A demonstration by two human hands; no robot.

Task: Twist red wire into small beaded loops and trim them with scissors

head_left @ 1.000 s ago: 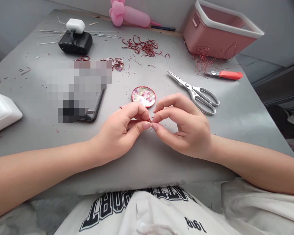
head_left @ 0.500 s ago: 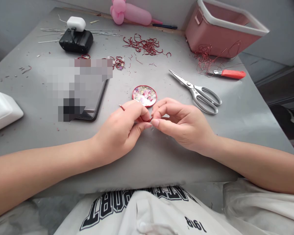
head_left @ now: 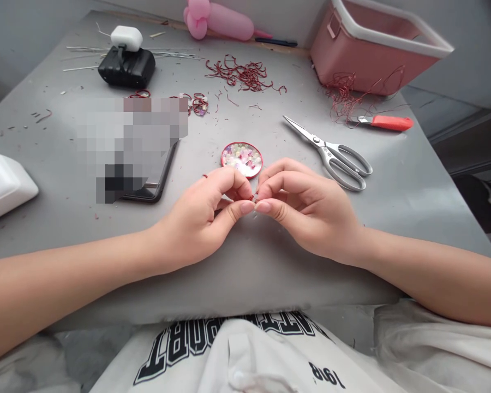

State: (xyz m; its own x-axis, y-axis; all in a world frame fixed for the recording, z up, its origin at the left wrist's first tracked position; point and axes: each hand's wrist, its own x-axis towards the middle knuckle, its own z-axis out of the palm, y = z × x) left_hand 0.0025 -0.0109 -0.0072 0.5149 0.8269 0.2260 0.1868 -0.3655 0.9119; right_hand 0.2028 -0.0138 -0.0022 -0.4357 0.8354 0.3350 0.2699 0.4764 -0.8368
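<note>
My left hand (head_left: 207,218) pinches a thin piece of red wire (head_left: 251,197), most of it hidden by the fingers. My right hand (head_left: 306,210) meets it from the right, thumb and index finger pressed together at the wire's end. The two thumb tips almost touch. Just beyond the fingertips lies a round red-rimmed dish (head_left: 242,158) of small pale, pink and purple beads. To the right of the dish, steel scissors (head_left: 329,153) rest with their blades pointing away to the left.
Red wire bits (head_left: 245,73) lie at the back, with beaded red loops (head_left: 198,103) nearer. A pink bin (head_left: 364,60), tangled red wire (head_left: 341,93) and a red-handled cutter (head_left: 388,123) are right. Left are a phone (head_left: 166,174), black case (head_left: 126,68) and white object (head_left: 6,185).
My left thumb and fingers have closed nearer to my right fingertips, and the red wire between them shows less. My right fingers have lifted and curled slightly. The objects on the table stay put.
</note>
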